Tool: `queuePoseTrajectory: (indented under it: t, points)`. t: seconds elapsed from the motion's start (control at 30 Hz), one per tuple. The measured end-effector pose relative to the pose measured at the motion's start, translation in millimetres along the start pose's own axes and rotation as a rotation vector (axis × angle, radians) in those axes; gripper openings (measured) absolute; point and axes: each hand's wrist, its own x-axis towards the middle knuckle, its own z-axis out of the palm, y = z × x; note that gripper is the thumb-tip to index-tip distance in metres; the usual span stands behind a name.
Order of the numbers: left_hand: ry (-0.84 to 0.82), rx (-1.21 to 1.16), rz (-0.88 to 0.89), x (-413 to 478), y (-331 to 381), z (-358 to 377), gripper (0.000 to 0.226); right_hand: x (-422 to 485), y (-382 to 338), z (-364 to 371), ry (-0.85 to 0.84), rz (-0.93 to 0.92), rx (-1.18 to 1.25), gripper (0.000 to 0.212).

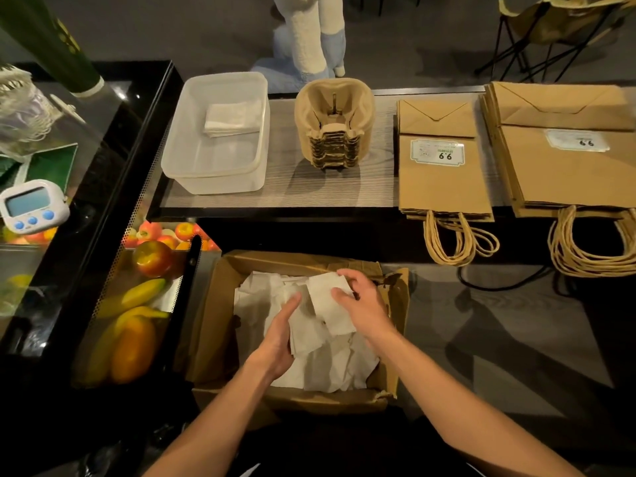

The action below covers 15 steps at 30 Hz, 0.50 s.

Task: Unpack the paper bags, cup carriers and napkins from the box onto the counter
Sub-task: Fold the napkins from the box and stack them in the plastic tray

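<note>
Fingers on the right hand [366, 304] curl over the far edge of a napkin bundle [328, 304], thumb on its near face: a grasp. Left hand [278, 335] fingers are straight, flat against the bundle's left side, gripping nothing. Bundle sits between the two hands, inside the cardboard box [206, 339], on top of the loose napkins [330, 366]. Long axis runs roughly away from the person, tilted slightly. White, soft, edges ragged, not squared. Likely destination: plastic tub [192, 156] on the counter [344, 191], ahead and left, a small napkin stack [234, 120] inside. Left hand nearer it. Cup carriers [334, 129] and paper bags [444, 180] already out.
</note>
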Motion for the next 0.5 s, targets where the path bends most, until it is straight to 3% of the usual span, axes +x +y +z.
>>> queuePoseTrajectory:
  t: [0.13,0.33,0.43,0.5]
  points:
    - [-0.061,-0.088,-0.028,-4,-1,5,0.063,-3,-6,18,-0.019,0.012,0.051,0.032]
    - [-0.092,-0.093,-0.055,-2,0,10,0.039,-12,2,33,-0.103,-0.103,-0.182,0.035]
    - [-0.038,-0.133,-0.081,3,2,-8,0.037,-7,4,16,0.025,-0.137,-0.25,0.029]
    - [-0.026,-0.156,-0.078,6,2,-21,0.033,1,15,5,0.098,-0.088,-0.42,0.024]
